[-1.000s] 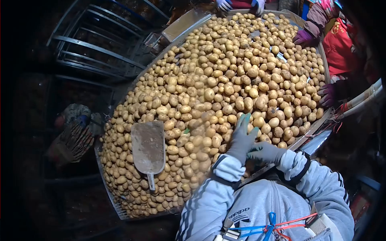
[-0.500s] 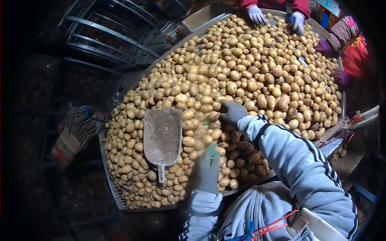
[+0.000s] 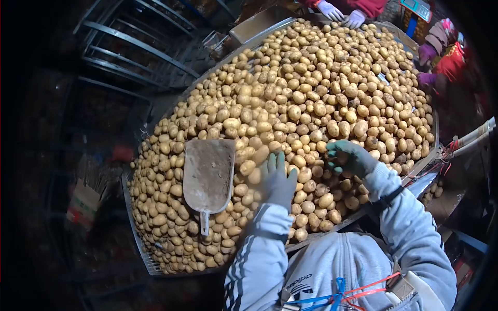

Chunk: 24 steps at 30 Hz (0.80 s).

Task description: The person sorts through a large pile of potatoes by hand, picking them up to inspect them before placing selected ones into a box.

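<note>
Table (image 3: 151, 268) of potatoes (image 3: 311, 93), left hand (image 3: 279, 185) outstretched, grip spread, right hand (image 3: 354, 157) curled, grip unclear

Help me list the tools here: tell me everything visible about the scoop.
The scoop has a broad, dirt-smeared, grey-brown pan with a straight front edge, rounded rear corners and a short, pale handle. Plastic or metal is unclear. It lies face-up on the potatoes, handle toward the picture's bottom; nobody is holding it.

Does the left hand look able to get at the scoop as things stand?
Probably yes: the left hand is near the scoop, with only potatoes showing between them, and the handle looks uncovered.
</note>
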{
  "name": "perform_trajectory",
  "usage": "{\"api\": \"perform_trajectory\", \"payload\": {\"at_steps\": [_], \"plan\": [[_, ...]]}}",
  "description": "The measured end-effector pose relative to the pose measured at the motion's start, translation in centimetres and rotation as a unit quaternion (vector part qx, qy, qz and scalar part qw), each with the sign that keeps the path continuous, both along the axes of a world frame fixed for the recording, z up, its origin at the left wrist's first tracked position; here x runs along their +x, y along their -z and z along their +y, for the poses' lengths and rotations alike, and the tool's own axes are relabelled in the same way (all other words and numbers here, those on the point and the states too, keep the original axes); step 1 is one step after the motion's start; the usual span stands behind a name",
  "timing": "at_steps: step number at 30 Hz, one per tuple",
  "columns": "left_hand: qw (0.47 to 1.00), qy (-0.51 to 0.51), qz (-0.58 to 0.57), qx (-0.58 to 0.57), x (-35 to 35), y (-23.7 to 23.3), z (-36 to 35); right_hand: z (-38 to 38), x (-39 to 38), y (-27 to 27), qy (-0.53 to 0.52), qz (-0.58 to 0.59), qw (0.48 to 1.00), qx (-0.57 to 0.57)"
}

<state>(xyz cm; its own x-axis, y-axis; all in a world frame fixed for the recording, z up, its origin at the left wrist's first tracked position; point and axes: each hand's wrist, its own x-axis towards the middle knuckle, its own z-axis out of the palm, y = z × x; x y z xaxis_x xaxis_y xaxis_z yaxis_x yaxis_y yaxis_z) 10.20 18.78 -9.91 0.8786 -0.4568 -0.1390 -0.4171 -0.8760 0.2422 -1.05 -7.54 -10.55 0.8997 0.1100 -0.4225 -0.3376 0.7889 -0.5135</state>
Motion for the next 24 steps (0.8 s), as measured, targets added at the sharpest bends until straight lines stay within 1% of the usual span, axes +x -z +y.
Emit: {"api": "perform_trajectory", "payload": {"at_steps": [1, 2, 4, 5, 6, 8, 9, 10, 11, 12, 14, 15, 16, 17, 19, 20, 22, 24], "plan": [[1.000, -0.023, 0.011, -0.017, 0.8, 1.2, -1.1, -0.5, -1.7, 0.2, 0.025, 0.003, 0.998, -0.061], [0.999, -0.031, 0.011, -0.037, 1.1, 1.2, -2.2, -0.7, -3.4, -0.5, 0.050, 0.007, 0.991, -0.123], [0.996, -0.046, 0.011, -0.075, 1.4, 1.2, -4.1, -1.2, -6.0, -0.2, 0.083, 0.035, 0.988, -0.124], [0.996, -0.045, -0.007, -0.082, 1.4, 2.1, -5.3, -1.2, -7.1, 0.0, 0.099, 0.049, 0.986, -0.125], [0.998, -0.012, -0.007, -0.063, 0.9, 2.1, -6.5, -1.1, -7.9, 0.3, 0.106, 0.051, 0.984, -0.133], [0.975, 0.039, 0.078, -0.205, 0.6, 5.1, -8.0, -0.9, -9.0, 0.7, 0.115, 0.055, 0.980, -0.151], [0.978, 0.044, 0.089, -0.186, -0.7, 3.4, -8.9, -0.6, -9.2, 0.8, 0.122, 0.053, 0.980, -0.145], [0.980, 0.047, 0.100, -0.167, -2.1, 1.7, -9.8, -0.4, -9.4, 1.2, 0.114, 0.031, 0.978, -0.170], [0.974, 0.086, 0.083, -0.193, -2.9, 1.3, -9.9, -0.2, -9.5, 1.5, 0.106, 0.008, 0.975, -0.193], [0.963, 0.097, 0.119, -0.223, -3.5, 0.8, -9.5, 0.1, -9.5, 1.7, 0.096, -0.015, 0.971, -0.216], [0.934, 0.118, 0.187, -0.280, -5.1, -0.3, -8.1, 0.7, -9.4, 1.0, 0.102, 0.048, 0.965, -0.236], [0.934, 0.112, 0.158, -0.299, -5.4, -1.7, -4.8, 0.9, -9.3, 0.3, 0.106, 0.080, 0.961, -0.244], [0.942, 0.095, 0.139, -0.290, -5.1, -3.2, -2.5, 1.2, -9.5, -0.3, 0.101, 0.084, 0.964, -0.230], [0.954, 0.064, 0.129, -0.264, -4.1, -2.4, 0.4, 1.4, -9.7, -0.9, 0.097, 0.088, 0.968, -0.216], [0.960, -0.087, 0.100, -0.247, -3.5, -5.0, 4.3, 2.0, -10.0, -2.1, 0.093, 0.104, 0.972, -0.187], [0.976, -0.112, 0.064, -0.178, -2.1, -4.9, 6.0, 2.3, -9.9, -2.0, 0.082, 0.106, 0.972, -0.192], [0.979, -0.065, -0.034, -0.189, -0.8, -3.8, 8.5, 3.0, -9.6, -1.9, 0.057, 0.109, 0.972, -0.201], [0.994, -0.082, -0.015, -0.070, 0.3, -3.6, 7.1, 3.9, -9.0, -1.8, 0.039, 0.104, 0.980, -0.166]]}}
